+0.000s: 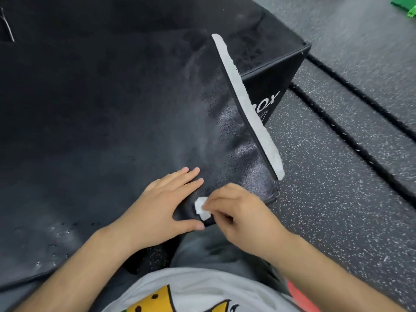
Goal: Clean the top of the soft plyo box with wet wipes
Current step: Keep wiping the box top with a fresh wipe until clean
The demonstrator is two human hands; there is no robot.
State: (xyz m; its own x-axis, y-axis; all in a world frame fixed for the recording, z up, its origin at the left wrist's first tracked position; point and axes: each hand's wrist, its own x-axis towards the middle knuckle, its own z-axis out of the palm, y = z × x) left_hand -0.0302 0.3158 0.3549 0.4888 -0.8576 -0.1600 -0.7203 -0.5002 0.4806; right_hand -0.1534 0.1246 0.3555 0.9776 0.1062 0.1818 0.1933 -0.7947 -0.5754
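- Left hand (167, 200) flat, fingers spread, on plyo box (101, 120) top near its right front corner.
- Right hand (238, 213) pinching wet wipe (201, 207) there.

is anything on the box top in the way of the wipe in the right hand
Only the left hand, lying flat on the box top right beside the wipe pinched in the right hand. The rest of the top looks bare.

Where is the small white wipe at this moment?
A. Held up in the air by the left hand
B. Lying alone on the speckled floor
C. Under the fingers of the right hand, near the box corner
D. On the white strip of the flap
C: the white wipe sits on the black plyo box under the right hand fingertips, while the left hand lies flat beside it.
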